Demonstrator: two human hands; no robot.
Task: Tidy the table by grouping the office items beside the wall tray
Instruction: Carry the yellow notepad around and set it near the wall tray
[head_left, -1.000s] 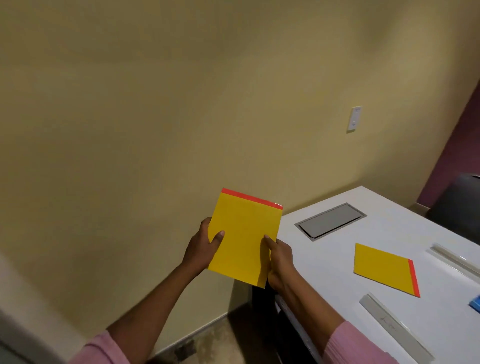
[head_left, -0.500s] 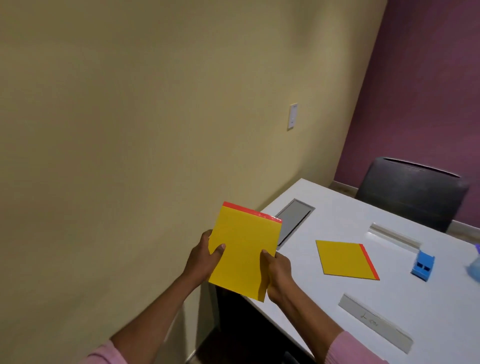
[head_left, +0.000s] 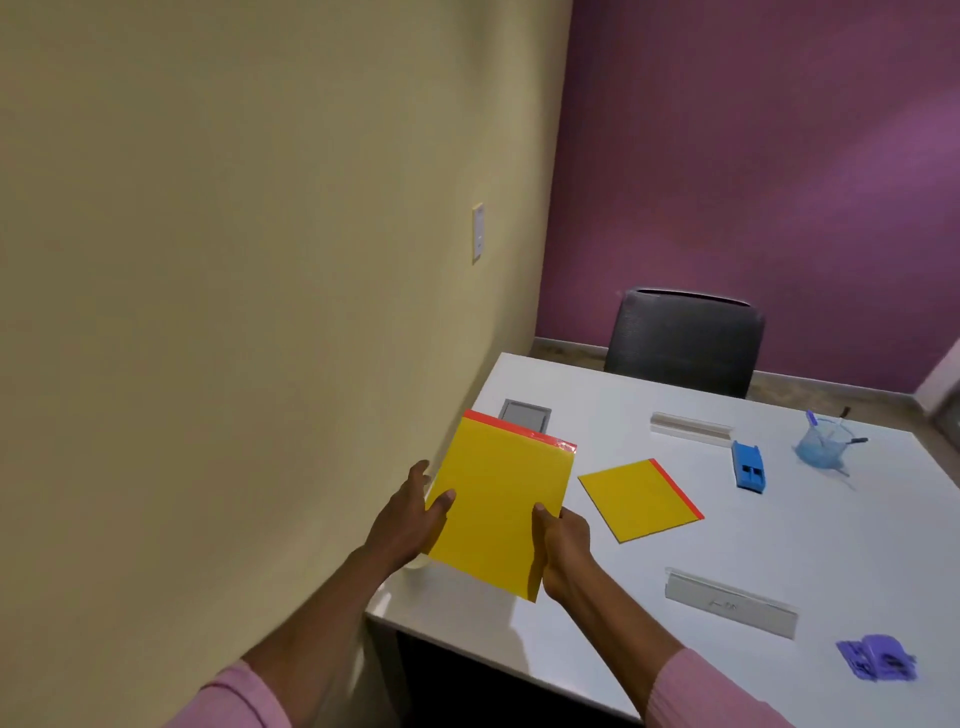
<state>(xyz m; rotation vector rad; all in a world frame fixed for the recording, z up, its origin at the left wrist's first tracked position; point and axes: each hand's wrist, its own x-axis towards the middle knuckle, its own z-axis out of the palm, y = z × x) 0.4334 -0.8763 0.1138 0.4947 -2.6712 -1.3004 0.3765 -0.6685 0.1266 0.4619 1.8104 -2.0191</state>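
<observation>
I hold a yellow pad with a red top edge (head_left: 498, 504) in the air over the near left corner of the white table (head_left: 779, 530). My left hand (head_left: 408, 522) grips its left edge and my right hand (head_left: 561, 551) grips its lower right edge. A second yellow pad with a red edge (head_left: 640, 500) lies flat on the table to the right. The grey recessed tray (head_left: 523, 414) sits by the yellow wall, partly hidden behind the held pad.
On the table lie two clear rulers (head_left: 730, 603) (head_left: 690, 427), a blue stapler (head_left: 748, 466), a purple object (head_left: 877, 657) and a clear blue cup with pens (head_left: 823, 447). A dark chair (head_left: 683, 340) stands at the far edge.
The view has swung right, bringing more of the table, the chair and the purple wall into sight. The held pad now hangs over the table corner instead of beside it.
</observation>
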